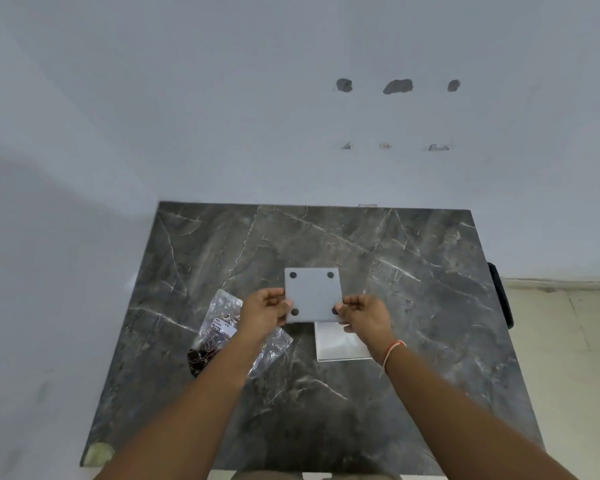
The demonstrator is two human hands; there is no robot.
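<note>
Two bare forearms reach forward over a dark marble table [413,265], the right wrist ringed by an orange thread [392,350]. The left hand [264,314] pinches the lower left edge of a white square plate [313,295], thumb on its face and fingers curled behind. The right hand [364,315] pinches the lower right edge in the same way. The plate is held above the table's middle, face toward the camera, with a dark round dot near each corner. Beneath it, flat on the table, lies a second white square [338,346]. To the left lies a crinkled clear plastic bag [222,325] with a label and dark contents. A black object [501,296] hangs at the table's right edge. Behind, the pale wall [222,116] shows three rough holes [397,86].
</note>
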